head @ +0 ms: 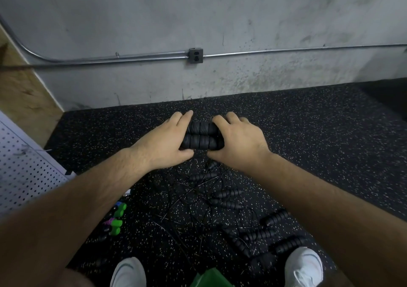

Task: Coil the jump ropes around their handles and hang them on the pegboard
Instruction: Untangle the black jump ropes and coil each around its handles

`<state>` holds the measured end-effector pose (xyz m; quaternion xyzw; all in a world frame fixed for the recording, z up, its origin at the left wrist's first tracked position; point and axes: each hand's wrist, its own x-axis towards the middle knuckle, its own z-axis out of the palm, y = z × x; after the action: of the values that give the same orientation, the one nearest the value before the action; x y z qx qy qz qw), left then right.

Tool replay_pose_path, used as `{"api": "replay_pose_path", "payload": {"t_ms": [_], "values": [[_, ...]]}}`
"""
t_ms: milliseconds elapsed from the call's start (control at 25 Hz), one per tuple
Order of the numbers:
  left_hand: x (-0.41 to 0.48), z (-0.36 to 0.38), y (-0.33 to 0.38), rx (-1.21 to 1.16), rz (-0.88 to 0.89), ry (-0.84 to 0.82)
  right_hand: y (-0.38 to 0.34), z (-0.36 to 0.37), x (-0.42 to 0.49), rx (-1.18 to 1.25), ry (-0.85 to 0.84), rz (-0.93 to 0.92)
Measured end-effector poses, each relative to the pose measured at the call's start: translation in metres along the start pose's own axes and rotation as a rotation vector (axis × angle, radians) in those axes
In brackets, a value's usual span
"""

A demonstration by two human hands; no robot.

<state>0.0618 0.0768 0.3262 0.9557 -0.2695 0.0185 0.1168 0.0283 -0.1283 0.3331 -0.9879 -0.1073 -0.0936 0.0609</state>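
Note:
Two black ribbed jump rope handles (200,136) lie side by side, held up in front of me between both hands. My left hand (165,142) grips their left end, fingers curled over the top and thumb underneath. My right hand (238,142) grips the right end the same way. A thin black rope hangs down from the handles toward the floor. Below, a tangle of thin black ropes (198,203) with several more black handles (257,235) lies on the speckled floor. The white pegboard (24,176) leans at the left edge.
Green and purple handles (115,220) lie on the floor near the pegboard. My two white shoes (304,267) stand at the bottom, with a green object (209,279) between them. A concrete wall with a conduit and outlet box (195,55) is ahead.

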Motion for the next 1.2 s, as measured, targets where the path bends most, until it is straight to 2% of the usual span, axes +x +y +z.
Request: {"api": "replay_pose_path", "payload": {"t_ms": [280, 480, 560, 720, 800, 880, 1040, 1200], "values": [[-0.005, -0.001, -0.004, 0.171, 0.295, 0.208, -0.006, 0.0, 0.002, 0.226, 0.04, -0.036], [0.004, -0.003, -0.021, 0.162, 0.458, 0.236, -0.007, -0.008, -0.004, 0.382, 0.087, -0.015], [0.004, -0.004, -0.02, 0.108, 0.453, 0.264, -0.002, -0.008, -0.005, 0.486, 0.096, 0.019], [0.004, -0.01, -0.022, -0.033, 0.323, 0.285, 0.007, 0.0, -0.003, 0.932, 0.058, 0.193], [0.004, -0.01, -0.025, -0.05, 0.282, 0.267, 0.004, 0.015, 0.001, 0.947, -0.035, 0.215], [0.004, -0.011, -0.028, -0.081, 0.255, 0.252, -0.01, 0.029, 0.008, 0.875, -0.149, 0.157], [0.003, -0.015, -0.031, -0.181, 0.229, 0.262, -0.06, 0.05, 0.023, 0.939, -0.358, 0.044], [0.0, -0.026, -0.039, -0.3, 0.198, 0.3, -0.115, 0.072, 0.039, 1.043, -0.231, -0.055]]}}
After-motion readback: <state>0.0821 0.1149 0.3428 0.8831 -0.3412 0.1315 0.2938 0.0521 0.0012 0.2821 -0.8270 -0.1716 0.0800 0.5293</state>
